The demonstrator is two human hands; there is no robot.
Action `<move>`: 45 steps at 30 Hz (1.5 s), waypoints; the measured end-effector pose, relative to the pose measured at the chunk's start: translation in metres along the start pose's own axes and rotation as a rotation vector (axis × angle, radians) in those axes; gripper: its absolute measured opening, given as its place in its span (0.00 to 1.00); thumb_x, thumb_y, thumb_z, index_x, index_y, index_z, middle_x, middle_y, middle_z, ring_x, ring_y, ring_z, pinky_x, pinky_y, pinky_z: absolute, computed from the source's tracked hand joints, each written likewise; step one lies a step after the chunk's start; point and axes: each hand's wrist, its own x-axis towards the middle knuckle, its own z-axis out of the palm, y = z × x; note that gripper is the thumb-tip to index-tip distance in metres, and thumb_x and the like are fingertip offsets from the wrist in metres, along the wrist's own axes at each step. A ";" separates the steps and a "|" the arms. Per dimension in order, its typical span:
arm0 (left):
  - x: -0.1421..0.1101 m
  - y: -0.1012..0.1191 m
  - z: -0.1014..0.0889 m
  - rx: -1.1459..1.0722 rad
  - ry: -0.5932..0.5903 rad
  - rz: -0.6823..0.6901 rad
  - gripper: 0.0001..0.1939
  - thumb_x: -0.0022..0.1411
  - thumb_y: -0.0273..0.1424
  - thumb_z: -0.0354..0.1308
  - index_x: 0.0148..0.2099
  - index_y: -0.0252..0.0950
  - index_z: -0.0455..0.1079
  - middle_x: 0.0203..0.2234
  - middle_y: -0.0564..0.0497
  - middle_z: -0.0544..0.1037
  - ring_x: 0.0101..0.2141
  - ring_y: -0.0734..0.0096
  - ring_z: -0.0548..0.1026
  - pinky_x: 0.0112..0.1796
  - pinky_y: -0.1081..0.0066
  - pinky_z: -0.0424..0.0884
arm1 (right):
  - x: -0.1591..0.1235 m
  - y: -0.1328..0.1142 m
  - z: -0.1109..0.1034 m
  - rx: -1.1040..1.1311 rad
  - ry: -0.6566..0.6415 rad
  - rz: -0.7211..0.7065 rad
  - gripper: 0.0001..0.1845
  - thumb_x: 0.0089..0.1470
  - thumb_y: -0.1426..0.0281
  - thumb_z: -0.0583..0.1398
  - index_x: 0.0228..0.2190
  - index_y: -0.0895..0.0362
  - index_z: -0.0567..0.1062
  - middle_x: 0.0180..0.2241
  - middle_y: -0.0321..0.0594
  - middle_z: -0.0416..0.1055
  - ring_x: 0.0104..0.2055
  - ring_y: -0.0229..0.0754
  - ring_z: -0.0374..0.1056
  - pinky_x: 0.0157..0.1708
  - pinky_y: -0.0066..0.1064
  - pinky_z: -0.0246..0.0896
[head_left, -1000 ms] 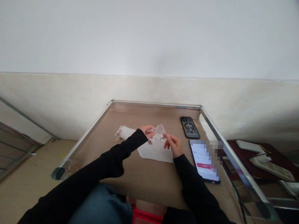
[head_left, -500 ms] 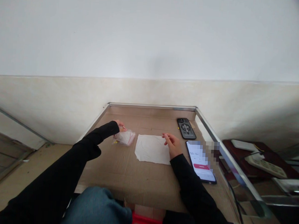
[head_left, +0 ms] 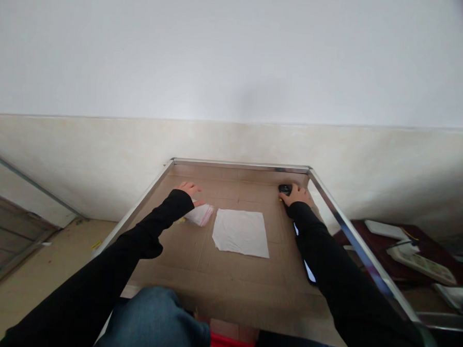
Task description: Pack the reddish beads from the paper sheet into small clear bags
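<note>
My left hand (head_left: 191, 188) is over the left part of the board, fingers spread and holding nothing. Just below it lies a small stack of clear plastic bags (head_left: 202, 215) with a pinkish-red edge, partly hidden by my sleeve. At the far right, my right hand (head_left: 297, 195) lies over a black phone (head_left: 284, 188), thumb along its left edge and fingers across to the other side. Only the phone's camera end shows. A creased white cloth or tissue (head_left: 241, 233) lies flat between my hands. Under my right forearm, a second phone (head_left: 309, 272) with a lit screen is mostly covered.
Brown cardboard (head_left: 195, 275) covers the tabletop, bordered by a metal frame (head_left: 239, 165) against the wall. To the right, a dark red table (head_left: 367, 243) carries a power strip (head_left: 423, 264) and a white box (head_left: 386, 230). My knee (head_left: 154, 319) is at the near edge.
My right hand has moved from the white cloth up and right onto the black phone. My left hand has let go of the plastic bags and spread its fingers. The view has shifted slightly.
</note>
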 end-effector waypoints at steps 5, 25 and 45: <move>-0.004 0.088 -0.015 -0.102 -0.095 0.103 0.18 0.53 0.42 0.48 0.41 0.35 0.63 0.36 0.47 0.67 0.38 0.65 0.63 0.40 0.66 0.58 | 0.006 -0.005 0.005 -0.054 0.014 -0.005 0.34 0.38 0.51 0.53 0.43 0.59 0.59 0.41 0.52 0.55 0.45 0.55 0.52 0.37 0.42 0.49; -0.056 0.186 -0.005 -0.093 -0.456 0.509 0.26 0.48 0.52 0.43 0.43 0.40 0.60 0.33 0.49 0.68 0.33 0.64 0.64 0.32 0.64 0.60 | -0.003 0.000 0.005 -0.034 0.083 -0.004 0.38 0.36 0.53 0.55 0.45 0.62 0.54 0.40 0.54 0.54 0.44 0.55 0.52 0.38 0.40 0.47; -0.054 0.183 -0.008 -0.080 -0.499 0.537 0.26 0.47 0.50 0.48 0.44 0.40 0.60 0.33 0.49 0.67 0.33 0.64 0.64 0.32 0.64 0.60 | -0.042 -0.015 -0.014 0.183 0.181 0.040 0.34 0.40 0.53 0.54 0.48 0.52 0.54 0.45 0.48 0.54 0.47 0.54 0.49 0.40 0.42 0.46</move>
